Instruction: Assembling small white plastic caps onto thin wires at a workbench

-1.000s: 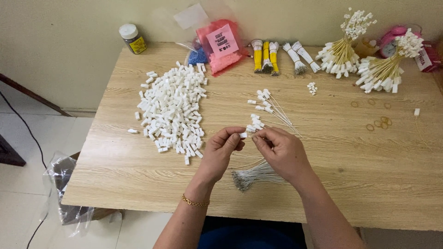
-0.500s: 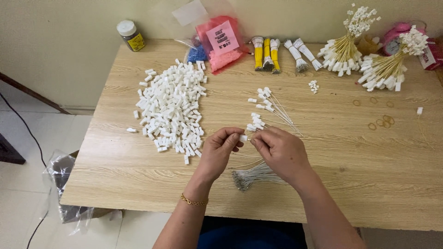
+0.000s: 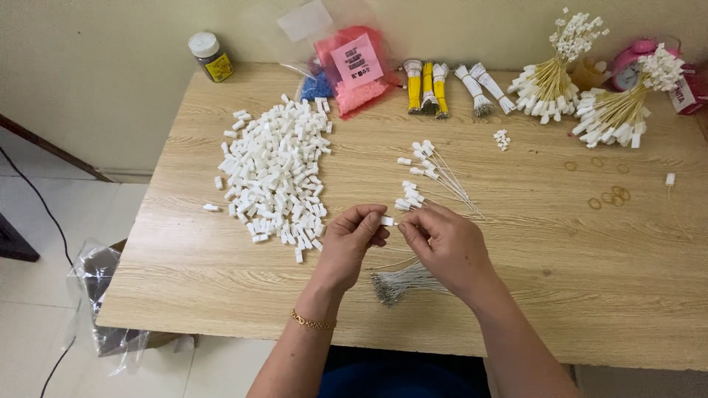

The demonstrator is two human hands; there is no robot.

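While both hands' fingers point(image 3: 366, 221) pinch white cap point(image 3: 386, 220), cap pile point(image 3: 274, 177) lies left.

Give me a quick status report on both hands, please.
Left hand pinching small white cap. Right hand pinched beside it. Wire bundle under wrists; nothing blocking.

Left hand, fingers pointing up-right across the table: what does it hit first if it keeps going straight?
The left hand pinches a small white cap that practically touches the right hand's fingertips, so it would probably meet those first. Beyond them lie the loose capped wires. Height above the table is unclear.
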